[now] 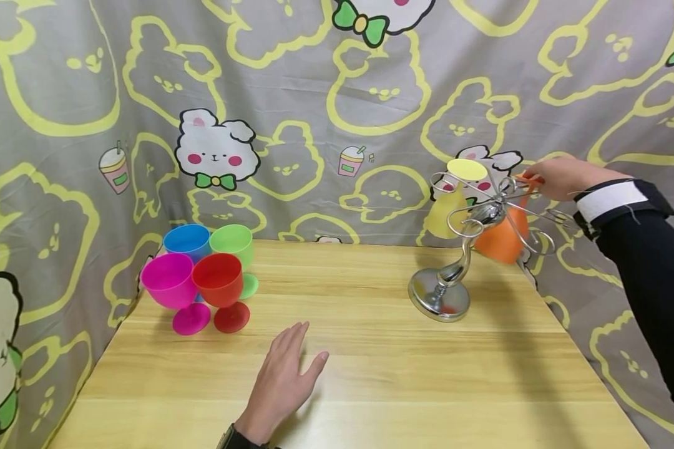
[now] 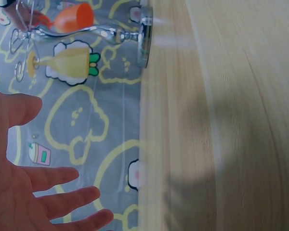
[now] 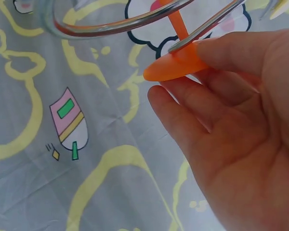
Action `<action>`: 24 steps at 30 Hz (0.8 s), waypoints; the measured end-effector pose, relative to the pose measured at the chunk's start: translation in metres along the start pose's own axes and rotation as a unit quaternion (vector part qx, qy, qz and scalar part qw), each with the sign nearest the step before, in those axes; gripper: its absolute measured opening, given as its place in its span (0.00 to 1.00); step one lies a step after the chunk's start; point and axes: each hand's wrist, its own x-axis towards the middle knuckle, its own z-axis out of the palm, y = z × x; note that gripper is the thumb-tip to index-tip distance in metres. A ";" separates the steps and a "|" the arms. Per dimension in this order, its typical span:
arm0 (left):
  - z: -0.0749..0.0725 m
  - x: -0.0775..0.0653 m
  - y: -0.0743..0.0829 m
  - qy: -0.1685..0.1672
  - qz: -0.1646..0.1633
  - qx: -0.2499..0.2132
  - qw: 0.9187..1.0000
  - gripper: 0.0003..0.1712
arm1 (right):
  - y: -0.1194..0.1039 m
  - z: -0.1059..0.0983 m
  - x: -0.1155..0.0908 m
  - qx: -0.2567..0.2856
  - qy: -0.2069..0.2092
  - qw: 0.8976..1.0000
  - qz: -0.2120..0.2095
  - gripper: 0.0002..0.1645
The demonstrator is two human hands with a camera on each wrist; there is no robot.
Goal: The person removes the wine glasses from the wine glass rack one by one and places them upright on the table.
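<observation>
At the metal rack (image 1: 452,272) on the right of the table, my right hand (image 1: 558,177) pinches the foot of an orange goblet (image 1: 504,237). That goblet hangs upside down, its stem beside a curled wire arm. In the right wrist view, thumb and fingers hold the orange foot (image 3: 176,67) right at the wire (image 3: 207,26). A yellow goblet (image 1: 448,213) also hangs bowl-down from the rack, to the left. My left hand (image 1: 283,377) is over the front of the table with fingers extended and thumb apart, holding nothing.
Upright at the table's left stand a blue goblet (image 1: 188,241), a green goblet (image 1: 233,244), a magenta goblet (image 1: 171,282) and a red goblet (image 1: 219,279), close together. Patterned grey cloth (image 1: 292,81) hangs behind and beside the wooden table (image 1: 348,324).
</observation>
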 end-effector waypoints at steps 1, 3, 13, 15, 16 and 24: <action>0.000 0.000 0.000 -0.001 -0.001 0.000 1.000 0.41 | -0.002 -0.001 0.000 0.002 0.006 1.000 -0.003 0.14; 0.000 0.000 -0.001 0.000 0.000 0.000 1.000 0.41 | -0.005 -0.003 0.000 0.012 0.019 1.000 -0.005 0.13; -0.003 0.000 -0.003 0.002 -0.004 -0.004 1.000 0.42 | -0.021 -0.016 0.009 0.038 0.034 0.999 -0.018 0.19; -0.003 0.000 -0.003 0.002 -0.004 -0.005 1.000 0.41 | -0.022 -0.018 0.011 0.037 0.030 0.999 -0.019 0.20; -0.003 0.000 -0.003 0.002 -0.005 -0.006 1.000 0.41 | -0.022 -0.019 0.012 0.037 0.030 0.999 -0.018 0.21; -0.003 -0.002 -0.005 0.000 -0.015 -0.009 1.000 0.42 | -0.014 -0.028 0.018 0.041 0.048 0.998 0.014 0.26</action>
